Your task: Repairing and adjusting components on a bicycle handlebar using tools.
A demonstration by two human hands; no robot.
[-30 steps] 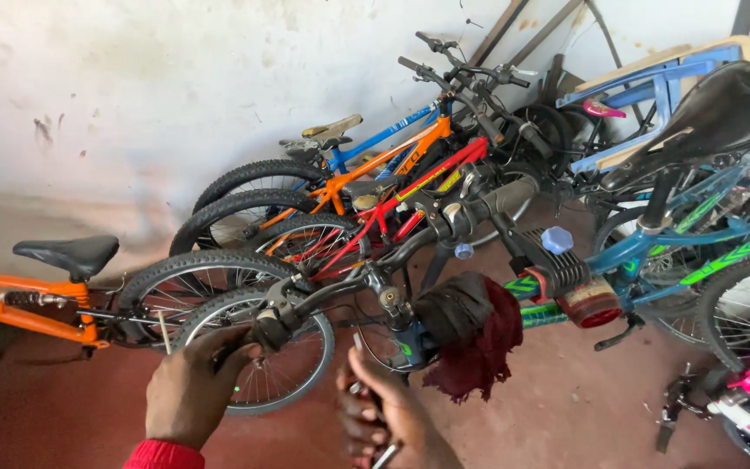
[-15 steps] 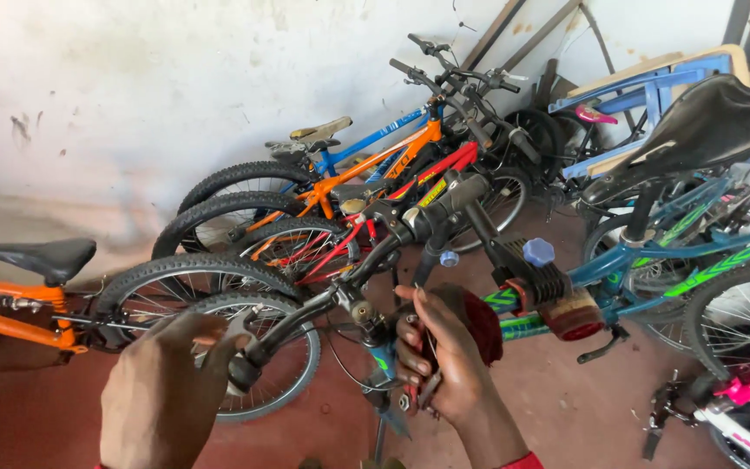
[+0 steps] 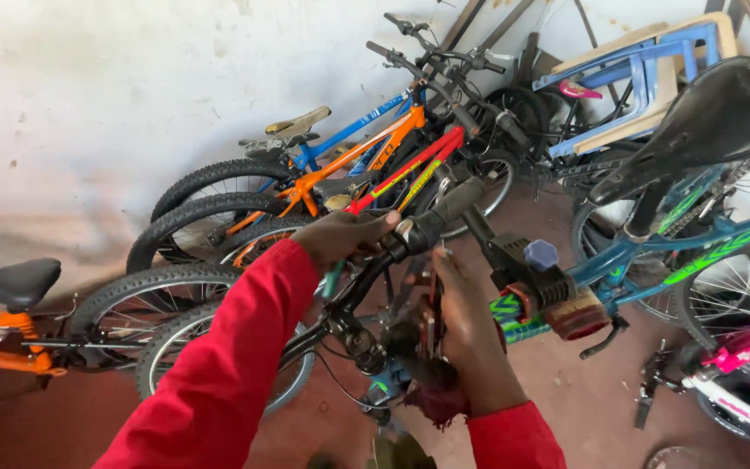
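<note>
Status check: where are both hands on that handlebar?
Left hand grips the handlebar. Right hand on the stem, rag beneath. Parked bikes crowd ahead.

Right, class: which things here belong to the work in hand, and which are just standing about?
In hand:
left hand on the handlebar
right hand at the stem, over a dark red rag

Standing about:
orange bike
blue bike
black saddle
blue chairs

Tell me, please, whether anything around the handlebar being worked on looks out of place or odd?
Yes. A dark red rag hangs bunched at the stem of the handlebar, under the right hand, while the left hand grips the bar. Further back, blue and tan plastic chairs lie tipped against the wall among the parked bikes.
</note>
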